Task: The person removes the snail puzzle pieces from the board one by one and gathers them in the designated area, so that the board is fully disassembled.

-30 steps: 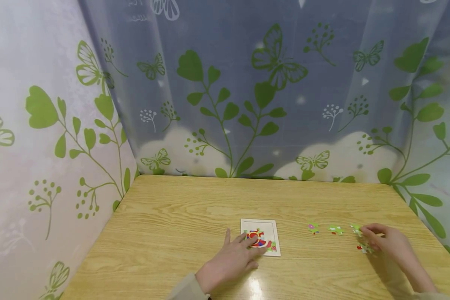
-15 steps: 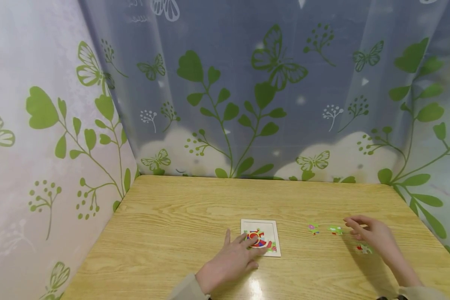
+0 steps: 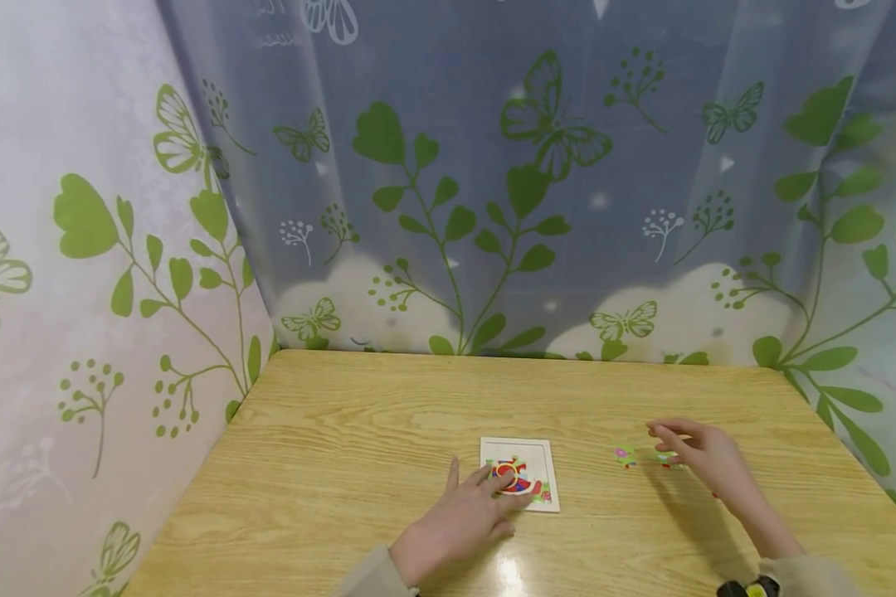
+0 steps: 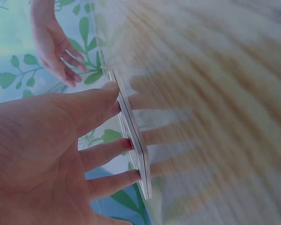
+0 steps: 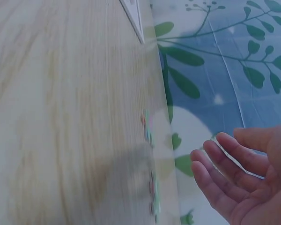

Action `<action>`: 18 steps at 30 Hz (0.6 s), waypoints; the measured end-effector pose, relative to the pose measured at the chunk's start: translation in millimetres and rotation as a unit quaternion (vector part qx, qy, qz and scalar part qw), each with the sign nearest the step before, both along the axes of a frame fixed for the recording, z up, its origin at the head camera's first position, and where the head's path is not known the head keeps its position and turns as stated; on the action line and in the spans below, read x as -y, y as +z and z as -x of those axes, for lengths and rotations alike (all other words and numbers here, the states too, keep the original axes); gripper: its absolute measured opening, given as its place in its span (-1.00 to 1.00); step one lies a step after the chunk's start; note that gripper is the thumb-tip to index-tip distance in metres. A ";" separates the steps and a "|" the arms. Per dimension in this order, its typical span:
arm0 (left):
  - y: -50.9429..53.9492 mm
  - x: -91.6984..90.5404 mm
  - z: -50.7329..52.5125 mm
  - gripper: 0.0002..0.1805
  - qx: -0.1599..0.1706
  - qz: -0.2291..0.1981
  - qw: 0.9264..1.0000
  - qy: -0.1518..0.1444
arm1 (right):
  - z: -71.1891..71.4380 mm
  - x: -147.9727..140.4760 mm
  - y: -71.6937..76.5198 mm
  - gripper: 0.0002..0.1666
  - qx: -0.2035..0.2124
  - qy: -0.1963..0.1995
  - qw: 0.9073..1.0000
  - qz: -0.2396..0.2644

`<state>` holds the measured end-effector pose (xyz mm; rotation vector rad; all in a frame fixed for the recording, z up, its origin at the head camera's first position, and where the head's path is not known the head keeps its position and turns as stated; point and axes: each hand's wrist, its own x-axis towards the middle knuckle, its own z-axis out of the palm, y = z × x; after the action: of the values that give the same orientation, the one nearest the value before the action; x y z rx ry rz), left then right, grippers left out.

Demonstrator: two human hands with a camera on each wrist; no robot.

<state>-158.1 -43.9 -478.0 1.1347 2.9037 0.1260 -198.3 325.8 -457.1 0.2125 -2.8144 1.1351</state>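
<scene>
Back hanging: dusky blue sheet [image 3: 485, 108], softly creased, filling my head feed's upper middle, white cloud shapes [image 3: 351, 282] along its foot.
Left side: I see a pale, pinkish-white panel [image 3: 52, 323] down the left edge.
Right side: bluish-white panel [image 3: 851, 282] at the right edge.
Print: green leafy sprigs [image 3: 528, 189] across all three; mirrored lettering [image 3: 272, 39], upper left.
Table: light wood, grain visible [image 3: 343, 423], across the lower frame.
Light: I get white glare [image 3: 508, 572] on the tabletop, bottom centre.

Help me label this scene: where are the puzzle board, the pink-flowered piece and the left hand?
Puzzle board [image 3: 535, 458], head view: bare upper-right area.
Pink-flowered piece [image 3: 624, 454], head view: about its middle.
Left hand [image 3: 465, 507], head view: its back.
</scene>
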 end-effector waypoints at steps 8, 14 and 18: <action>1.0 -0.1 -0.5 -0.44 0.002 -0.003 1.000 0.000 | 7.5 21.0 4.1 -0.48 0.021 0.009 0.999 0.044; 1.8 -1.4 0.2 -0.43 0.016 -0.004 1.000 0.010 | 15.1 38.6 2.1 -0.52 0.010 0.026 0.998 0.051; 3.0 -1.9 -0.1 -0.42 0.031 -0.014 0.999 0.019 | 20.6 54.1 1.7 -0.54 0.010 0.036 0.998 0.053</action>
<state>-158.0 -42.0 -475.0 1.0612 2.8783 0.2000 -219.0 271.7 -455.4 0.2968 -2.7744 1.3032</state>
